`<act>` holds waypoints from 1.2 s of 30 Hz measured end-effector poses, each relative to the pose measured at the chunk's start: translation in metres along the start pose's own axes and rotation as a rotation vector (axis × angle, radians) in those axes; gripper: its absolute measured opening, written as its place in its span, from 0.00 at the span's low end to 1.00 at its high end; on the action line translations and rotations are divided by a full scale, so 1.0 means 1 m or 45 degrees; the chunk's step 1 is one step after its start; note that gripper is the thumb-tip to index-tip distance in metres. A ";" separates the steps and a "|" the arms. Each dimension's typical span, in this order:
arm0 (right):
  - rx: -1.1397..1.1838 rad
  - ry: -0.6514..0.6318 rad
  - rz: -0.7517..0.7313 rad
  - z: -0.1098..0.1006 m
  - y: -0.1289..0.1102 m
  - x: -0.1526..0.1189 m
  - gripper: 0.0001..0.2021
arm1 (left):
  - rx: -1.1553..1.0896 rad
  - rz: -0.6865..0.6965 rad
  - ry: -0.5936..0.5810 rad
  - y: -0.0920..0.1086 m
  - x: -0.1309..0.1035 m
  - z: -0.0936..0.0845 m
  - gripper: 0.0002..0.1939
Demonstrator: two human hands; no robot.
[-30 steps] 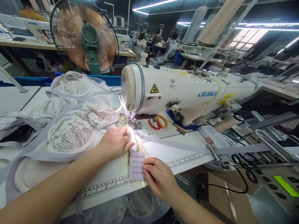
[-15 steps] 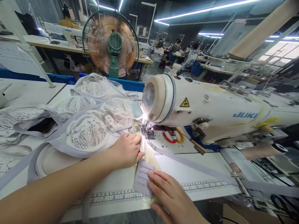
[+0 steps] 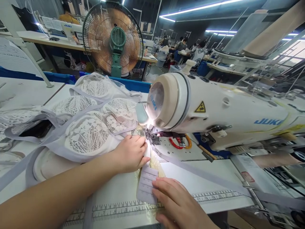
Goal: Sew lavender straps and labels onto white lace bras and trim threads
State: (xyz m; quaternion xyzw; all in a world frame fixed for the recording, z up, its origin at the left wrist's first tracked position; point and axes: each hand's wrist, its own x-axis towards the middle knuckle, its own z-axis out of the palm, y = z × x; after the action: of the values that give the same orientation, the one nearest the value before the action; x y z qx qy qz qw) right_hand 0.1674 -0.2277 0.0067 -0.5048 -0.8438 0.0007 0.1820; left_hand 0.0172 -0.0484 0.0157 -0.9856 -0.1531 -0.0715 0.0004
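Observation:
My left hand [image 3: 131, 153] is closed on a narrow piece of white fabric [image 3: 147, 152] just in front of the sewing machine's presser foot [image 3: 149, 135]. Below it, a pale lilac hook-and-eye strip [image 3: 146, 184] lies on the bed, with rows of eyes across it. The fingers of my right hand [image 3: 177, 198] rest on that strip's right edge, stretched out, thumb apart. A lilac elastic band [image 3: 188, 167] runs from the presser foot toward the lower right. White lace bras [image 3: 87, 135] with lilac edging are heaped left of the needle; my left forearm hides part of them.
The sewing machine head [image 3: 190, 98] spans the right side. Red-and-orange-handled snips [image 3: 179, 141] and a wooden-handled tool [image 3: 207, 152] lie behind the bed. A printed ruler [image 3: 114, 210] runs along the front edge. A large fan [image 3: 116, 41] stands behind; people work far back.
The view has shifted slightly, so the machine head sits further right and looks larger. Both hands keep nearly the same places on the fabric and strip.

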 end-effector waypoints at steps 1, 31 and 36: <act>0.024 -0.003 0.015 -0.002 0.000 0.001 0.14 | 0.000 0.000 0.008 0.000 0.001 0.001 0.19; -0.185 -0.333 0.384 -0.001 0.014 0.040 0.22 | -0.033 -0.028 -0.034 0.010 0.009 0.004 0.17; -0.248 -0.329 0.335 0.001 0.016 0.039 0.23 | -0.020 0.010 0.010 0.008 0.006 0.009 0.18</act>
State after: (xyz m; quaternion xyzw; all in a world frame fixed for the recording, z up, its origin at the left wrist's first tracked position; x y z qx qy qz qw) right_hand 0.1640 -0.1867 0.0150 -0.6216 -0.7830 0.0077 0.0211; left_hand 0.0269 -0.0542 0.0079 -0.9859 -0.1487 -0.0764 -0.0064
